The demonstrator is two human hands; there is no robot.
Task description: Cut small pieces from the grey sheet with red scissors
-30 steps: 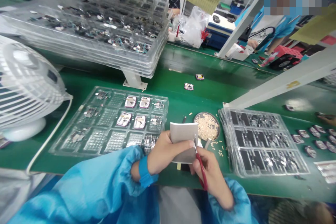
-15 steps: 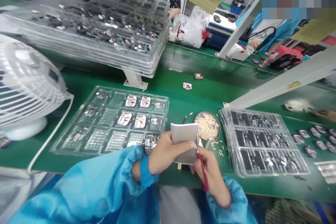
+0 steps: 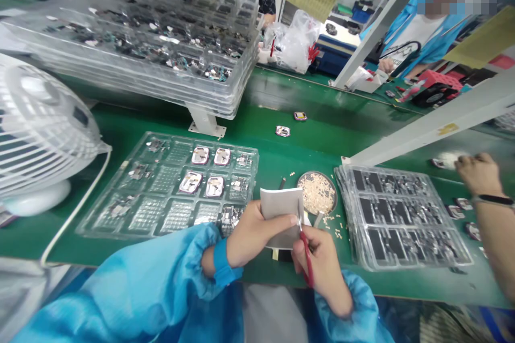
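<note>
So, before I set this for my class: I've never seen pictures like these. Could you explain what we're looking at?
There's no robot: one camera, worn on a person's head, looks forward and down. The person's bare left hand holds a grey sheet; the right hand holds red-handled scissors at its edge. On the green bench are a clear tray of parts, a round dish of small pieces and stacked trays. Another person's hand shows at the right.
</note>
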